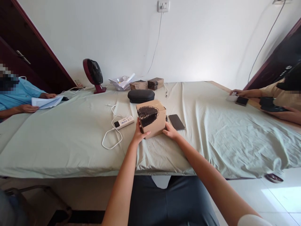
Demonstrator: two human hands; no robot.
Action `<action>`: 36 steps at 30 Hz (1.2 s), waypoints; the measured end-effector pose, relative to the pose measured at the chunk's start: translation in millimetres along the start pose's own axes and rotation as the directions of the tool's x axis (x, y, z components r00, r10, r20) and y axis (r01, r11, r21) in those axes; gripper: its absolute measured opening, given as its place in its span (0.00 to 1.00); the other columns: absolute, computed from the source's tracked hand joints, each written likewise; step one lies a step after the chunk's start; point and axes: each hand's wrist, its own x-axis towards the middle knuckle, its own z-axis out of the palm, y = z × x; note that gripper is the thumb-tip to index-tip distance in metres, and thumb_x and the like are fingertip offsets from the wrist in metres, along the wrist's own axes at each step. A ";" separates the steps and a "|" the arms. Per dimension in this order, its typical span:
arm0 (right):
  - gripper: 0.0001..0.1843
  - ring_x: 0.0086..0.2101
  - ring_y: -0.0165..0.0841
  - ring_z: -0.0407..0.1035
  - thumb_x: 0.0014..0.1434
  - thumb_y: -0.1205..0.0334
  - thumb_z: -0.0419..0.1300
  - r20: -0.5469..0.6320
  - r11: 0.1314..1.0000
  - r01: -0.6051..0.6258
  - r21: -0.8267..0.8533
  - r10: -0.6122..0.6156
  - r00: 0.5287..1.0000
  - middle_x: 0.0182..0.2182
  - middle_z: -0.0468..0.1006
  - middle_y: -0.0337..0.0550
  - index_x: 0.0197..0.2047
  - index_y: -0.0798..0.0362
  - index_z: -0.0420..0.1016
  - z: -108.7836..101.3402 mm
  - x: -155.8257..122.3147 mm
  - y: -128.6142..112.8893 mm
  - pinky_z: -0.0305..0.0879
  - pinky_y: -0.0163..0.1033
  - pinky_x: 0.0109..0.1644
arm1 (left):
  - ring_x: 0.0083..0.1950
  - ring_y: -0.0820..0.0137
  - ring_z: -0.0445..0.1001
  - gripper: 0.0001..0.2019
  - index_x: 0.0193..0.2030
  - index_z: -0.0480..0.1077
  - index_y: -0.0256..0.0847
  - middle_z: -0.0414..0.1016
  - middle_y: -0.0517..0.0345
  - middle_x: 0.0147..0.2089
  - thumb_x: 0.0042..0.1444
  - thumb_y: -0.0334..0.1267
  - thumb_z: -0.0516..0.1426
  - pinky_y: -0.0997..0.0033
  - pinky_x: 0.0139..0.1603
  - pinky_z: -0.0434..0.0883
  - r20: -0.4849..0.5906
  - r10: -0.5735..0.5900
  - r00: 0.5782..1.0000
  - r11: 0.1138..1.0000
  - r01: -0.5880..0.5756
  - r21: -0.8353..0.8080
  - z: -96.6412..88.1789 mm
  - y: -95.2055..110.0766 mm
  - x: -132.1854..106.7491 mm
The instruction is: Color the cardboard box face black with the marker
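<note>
A brown cardboard box (pixel 158 123) with a black scribbled patch on it is between my hands on the cloth-covered table. My left hand (pixel 139 133) grips its left side, with the thumb across the near face. On the right side, my right hand (pixel 171 131) presses against the lower corner, fingers partly hidden behind the box. A dark smartphone (pixel 177 122) lies flat just right of the box. To the left sits a white power strip (pixel 124 122) with a black plug and a white cable (pixel 110 147). Behind the box rests a black zip case (pixel 141 96).
Two more cardboard boxes (pixel 155 83) and a bag of papers (pixel 121 83) stand by the wall, near a dark red fan (pixel 94 73). At left a person holds paper sheets (pixel 48 101). Another person sits at right beside a dark phone (pixel 241 100).
</note>
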 end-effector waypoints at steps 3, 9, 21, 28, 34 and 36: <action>0.39 0.64 0.52 0.71 0.57 0.61 0.57 0.000 0.999 -0.019 -0.047 0.019 1.000 0.65 0.77 0.63 0.72 0.62 0.66 6.6 -5.5 -6.2 0.60 0.59 0.75 | 0.71 0.47 0.73 0.75 0.84 0.40 0.49 0.55 0.31 0.80 0.34 0.50 0.80 0.44 0.68 0.74 -0.018 -0.021 1.000 1.000 0.021 0.001 3.4 7.3 -5.6; 0.43 0.76 0.55 0.54 0.57 0.65 0.58 0.000 0.987 -0.095 -0.127 0.096 0.995 0.74 0.68 0.62 0.76 0.59 0.61 21.4 -30.5 -22.0 0.32 0.69 0.82 | 0.71 0.48 0.73 0.74 0.84 0.39 0.53 0.54 0.35 0.82 0.37 0.44 0.79 0.50 0.69 0.75 -0.070 -0.057 0.996 0.998 0.056 -0.014 7.9 24.2 -40.6; 0.44 0.74 0.55 0.56 0.59 0.66 0.61 -0.036 0.980 -0.110 -0.164 0.105 0.994 0.71 0.71 0.60 0.78 0.58 0.59 31.2 -64.8 -38.9 0.46 0.64 0.80 | 0.71 0.52 0.73 0.65 0.82 0.50 0.53 0.62 0.43 0.79 0.39 0.42 0.78 0.54 0.70 0.74 -0.085 -0.048 0.995 0.998 0.045 -0.040 11.9 42.2 -74.4; 0.41 0.61 0.49 0.71 0.59 0.67 0.60 -0.065 0.990 -0.072 -0.118 0.065 0.996 0.61 0.81 0.53 0.76 0.54 0.64 27.7 -66.2 -40.2 0.64 0.53 0.70 | 0.70 0.53 0.74 0.62 0.82 0.50 0.55 0.64 0.43 0.78 0.43 0.42 0.77 0.57 0.67 0.76 -0.088 -0.035 0.996 0.999 0.031 -0.037 10.4 43.1 -76.6; 0.42 0.62 0.50 0.72 0.58 0.68 0.62 -0.102 0.995 -0.087 -0.044 0.082 0.991 0.63 0.81 0.54 0.76 0.53 0.67 26.3 -68.0 -38.2 0.64 0.55 0.71 | 0.68 0.52 0.75 0.62 0.82 0.51 0.52 0.66 0.40 0.76 0.43 0.45 0.77 0.57 0.64 0.78 -0.109 -0.036 0.993 0.999 0.031 -0.041 7.9 36.6 -74.5; 0.41 0.61 0.50 0.72 0.58 0.69 0.62 -0.115 0.995 -0.101 -0.018 0.098 0.988 0.62 0.82 0.53 0.75 0.51 0.69 26.2 -68.5 -37.4 0.66 0.55 0.70 | 0.68 0.51 0.75 0.63 0.82 0.50 0.52 0.65 0.40 0.76 0.41 0.45 0.77 0.57 0.64 0.78 -0.116 -0.038 0.993 0.999 0.034 -0.038 7.0 34.5 -74.0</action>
